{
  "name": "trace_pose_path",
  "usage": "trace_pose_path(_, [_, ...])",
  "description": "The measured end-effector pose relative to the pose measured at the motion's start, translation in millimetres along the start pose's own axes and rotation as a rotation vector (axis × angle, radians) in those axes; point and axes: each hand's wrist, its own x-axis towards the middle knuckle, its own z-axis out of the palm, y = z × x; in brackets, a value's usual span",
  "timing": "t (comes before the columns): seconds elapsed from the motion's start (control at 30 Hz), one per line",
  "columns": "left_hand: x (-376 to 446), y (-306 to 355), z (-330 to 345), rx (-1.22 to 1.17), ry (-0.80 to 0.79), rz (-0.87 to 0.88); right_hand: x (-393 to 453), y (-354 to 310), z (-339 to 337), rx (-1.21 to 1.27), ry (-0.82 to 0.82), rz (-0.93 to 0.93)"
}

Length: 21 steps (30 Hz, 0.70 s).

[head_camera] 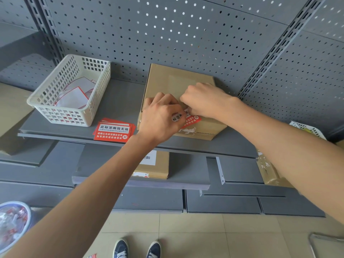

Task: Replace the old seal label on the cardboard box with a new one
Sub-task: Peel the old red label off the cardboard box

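A brown cardboard box (173,81) sits on the grey shelf (119,103) against the pegboard. A red and white seal label (188,120) lies across the box's front top edge, partly hidden under my fingers. My left hand (160,116) rests on the label's left end with fingers curled. My right hand (204,101) pinches at the label's upper right part. Torn white paper remnants (188,130) show on the box's front face below the label. A small stack of new red labels (113,131) lies on the shelf left of the box.
A white plastic basket (93,101) with white backing sheets stands at the shelf's left. A lower shelf holds another cardboard box (156,166). More cardboard (268,174) sits at the right. A round bin (13,222) is on the floor at bottom left, and my shoes (137,248) show below.
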Motion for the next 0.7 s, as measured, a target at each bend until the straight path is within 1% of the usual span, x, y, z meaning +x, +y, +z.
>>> trace_pose_path(0.37, [-0.4,-0.8,1.2,0.012,0.016,0.008,-7.4,10.0,14.8,0.282,0.087,0.036])
trace_pose_path(0.53, [-0.9,-2.2,1.6,0.012,0.028,0.03,-13.7,16.1,27.7,0.435,0.189,0.121])
trace_pose_path(0.6, [-1.0,-2.6,2.4,0.018,0.038,0.027,-15.0,16.7,29.2,0.42,0.181,0.109])
trace_pose_path(0.7, [-1.1,-2.9,3.8,0.017,0.048,0.03,-11.1,16.0,27.3,0.291,0.152,0.053])
